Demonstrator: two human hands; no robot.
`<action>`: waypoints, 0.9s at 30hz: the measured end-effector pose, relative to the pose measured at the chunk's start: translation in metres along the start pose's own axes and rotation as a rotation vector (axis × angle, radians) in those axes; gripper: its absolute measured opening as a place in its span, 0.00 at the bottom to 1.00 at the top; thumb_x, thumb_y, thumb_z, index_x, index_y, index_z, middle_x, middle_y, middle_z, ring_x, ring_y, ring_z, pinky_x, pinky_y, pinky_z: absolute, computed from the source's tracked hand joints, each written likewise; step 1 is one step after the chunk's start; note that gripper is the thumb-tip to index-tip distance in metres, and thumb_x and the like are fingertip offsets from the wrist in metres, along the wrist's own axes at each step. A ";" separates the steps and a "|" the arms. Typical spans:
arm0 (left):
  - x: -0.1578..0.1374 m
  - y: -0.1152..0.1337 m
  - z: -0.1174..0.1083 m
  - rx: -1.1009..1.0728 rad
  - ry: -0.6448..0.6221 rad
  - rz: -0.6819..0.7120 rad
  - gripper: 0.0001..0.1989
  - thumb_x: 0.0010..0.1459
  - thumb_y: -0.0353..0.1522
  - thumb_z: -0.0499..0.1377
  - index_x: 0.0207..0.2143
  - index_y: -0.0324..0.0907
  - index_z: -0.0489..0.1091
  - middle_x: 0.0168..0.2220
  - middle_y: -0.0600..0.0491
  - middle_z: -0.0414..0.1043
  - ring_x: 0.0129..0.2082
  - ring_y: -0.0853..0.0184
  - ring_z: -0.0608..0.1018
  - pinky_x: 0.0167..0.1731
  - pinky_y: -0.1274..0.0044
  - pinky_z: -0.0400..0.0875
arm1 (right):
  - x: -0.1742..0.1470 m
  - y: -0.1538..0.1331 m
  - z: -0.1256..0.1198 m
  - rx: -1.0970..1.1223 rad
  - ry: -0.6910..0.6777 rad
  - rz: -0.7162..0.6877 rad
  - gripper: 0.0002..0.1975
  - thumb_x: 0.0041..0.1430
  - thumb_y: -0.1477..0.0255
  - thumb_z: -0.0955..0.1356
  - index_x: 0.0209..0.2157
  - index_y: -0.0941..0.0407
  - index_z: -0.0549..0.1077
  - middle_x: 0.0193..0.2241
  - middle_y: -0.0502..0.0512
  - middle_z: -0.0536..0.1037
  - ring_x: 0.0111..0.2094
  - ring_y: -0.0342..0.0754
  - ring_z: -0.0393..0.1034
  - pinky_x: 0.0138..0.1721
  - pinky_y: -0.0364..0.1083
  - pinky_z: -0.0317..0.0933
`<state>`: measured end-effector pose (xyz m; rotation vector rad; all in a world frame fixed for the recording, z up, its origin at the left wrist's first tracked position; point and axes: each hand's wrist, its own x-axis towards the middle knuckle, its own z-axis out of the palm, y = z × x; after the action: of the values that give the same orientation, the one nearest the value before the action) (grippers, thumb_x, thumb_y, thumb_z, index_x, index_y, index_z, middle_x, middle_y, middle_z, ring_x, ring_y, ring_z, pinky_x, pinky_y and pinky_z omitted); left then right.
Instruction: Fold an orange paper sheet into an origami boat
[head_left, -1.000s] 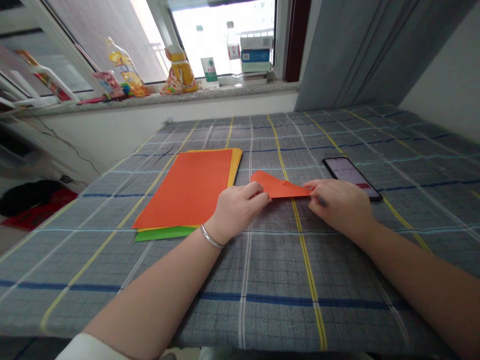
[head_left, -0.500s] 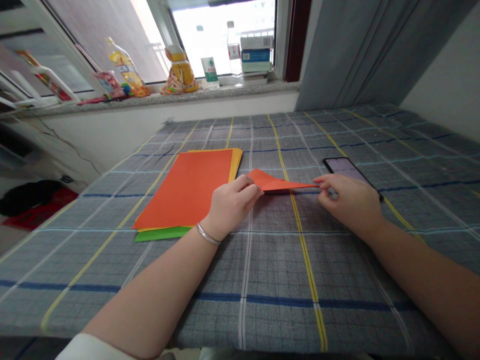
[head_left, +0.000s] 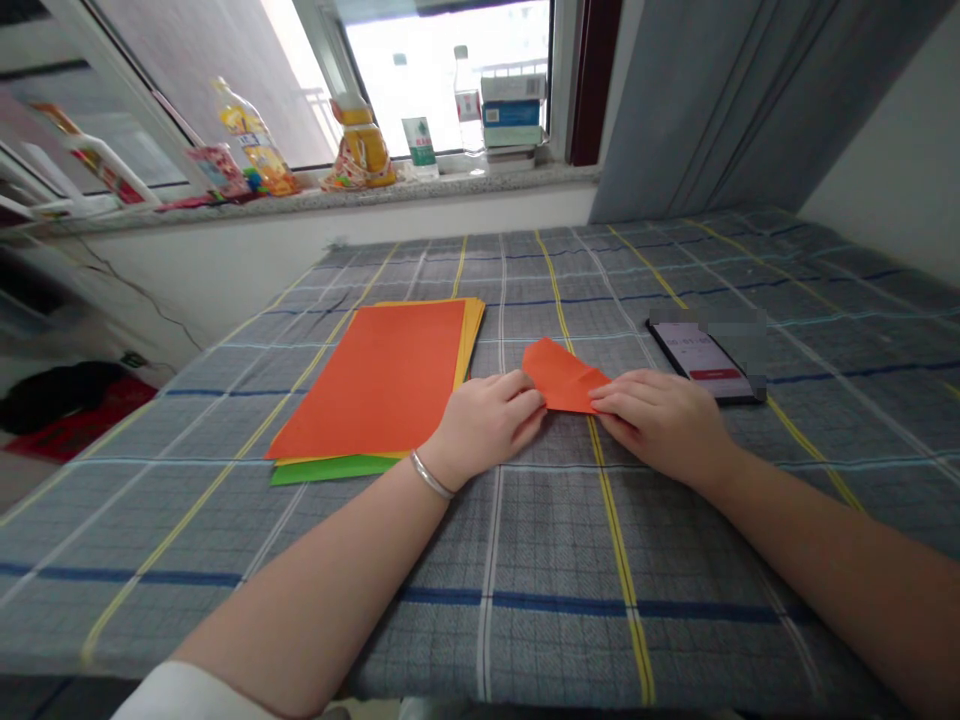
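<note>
A small folded piece of orange paper (head_left: pixel 564 376) lies between my two hands, low over the cloth. My left hand (head_left: pixel 495 418) is closed on its left side, fingers pressed together at the near corner. On the other side, my right hand (head_left: pixel 652 412) grips the right end, with fingertips over the paper and the thumb beneath. Left of my left hand rests a stack of coloured sheets (head_left: pixel 375 375), orange on top with yellow and green edges showing below. My fingers hide both ends of the folded paper.
A checked cloth (head_left: pixel 547 540) covers the table. Right of my right hand lies a phone (head_left: pixel 701 360) with its screen lit. Bottles (head_left: pixel 259 140), a cup and stacked boxes (head_left: pixel 514 112) line the windowsill at the back.
My right hand has moved left, closer to my left hand. The paper's long point no longer sticks out to the right, and its broader face now shows. My left hand has shifted slightly right.
</note>
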<state>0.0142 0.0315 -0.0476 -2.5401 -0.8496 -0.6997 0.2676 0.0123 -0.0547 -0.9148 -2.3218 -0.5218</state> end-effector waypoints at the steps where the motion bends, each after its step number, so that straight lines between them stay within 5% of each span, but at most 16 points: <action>1: 0.001 0.001 0.000 0.014 -0.030 0.000 0.10 0.65 0.37 0.53 0.38 0.43 0.71 0.36 0.54 0.73 0.31 0.69 0.73 0.29 0.77 0.64 | -0.001 -0.001 0.002 -0.002 -0.031 0.003 0.04 0.62 0.73 0.67 0.33 0.54 0.75 0.37 0.49 0.83 0.38 0.48 0.75 0.36 0.47 0.64; 14: 0.006 0.022 -0.001 0.090 0.078 0.160 0.07 0.66 0.36 0.54 0.37 0.46 0.70 0.35 0.55 0.74 0.39 0.63 0.69 0.39 0.69 0.59 | 0.001 -0.018 0.000 -0.021 -0.074 -0.035 0.06 0.64 0.74 0.66 0.35 0.55 0.76 0.38 0.50 0.82 0.36 0.48 0.74 0.33 0.49 0.58; 27: 0.011 0.033 0.003 0.089 -0.110 0.102 0.07 0.63 0.34 0.56 0.33 0.42 0.68 0.31 0.54 0.71 0.33 0.63 0.71 0.33 0.69 0.60 | 0.005 -0.024 0.006 0.017 -0.093 -0.075 0.11 0.64 0.75 0.65 0.26 0.56 0.73 0.29 0.52 0.79 0.31 0.47 0.71 0.31 0.49 0.56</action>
<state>0.0436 0.0133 -0.0494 -2.5400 -0.7626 -0.4844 0.2453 0.0016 -0.0588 -0.8633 -2.4486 -0.4994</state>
